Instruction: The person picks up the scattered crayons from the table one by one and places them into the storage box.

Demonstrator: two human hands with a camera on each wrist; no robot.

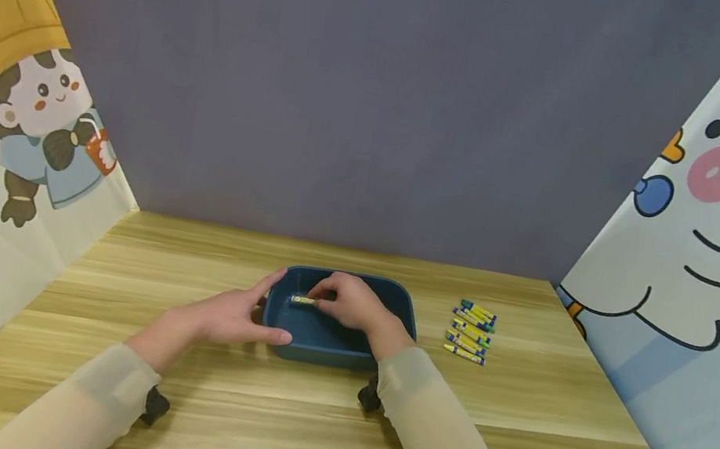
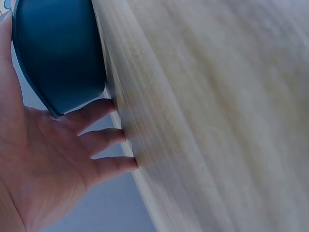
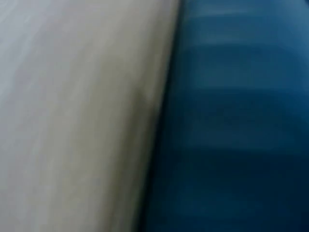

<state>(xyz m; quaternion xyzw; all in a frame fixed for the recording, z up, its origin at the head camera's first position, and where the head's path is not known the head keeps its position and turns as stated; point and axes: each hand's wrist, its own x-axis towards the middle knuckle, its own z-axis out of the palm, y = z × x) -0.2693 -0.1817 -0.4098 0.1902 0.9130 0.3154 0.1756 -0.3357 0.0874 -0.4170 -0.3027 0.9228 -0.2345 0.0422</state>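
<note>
Inside the tray [image 1: 327, 357], we find the right hand [image 1: 350, 301] pinching 1 crayon [image 1: 300, 300], left hand [image 1: 233, 317] spread alongside; at least 5 crayons [image 1: 465, 344] remain outside.

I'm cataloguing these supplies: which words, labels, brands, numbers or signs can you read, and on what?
No text is legible in any view.
Blue box: no lettering visible.
Crayons beside it: wrapper markings too small to read.
Crayon in the right hand: markings too small to read.
Cartoon wall panels: drawings only.
</note>
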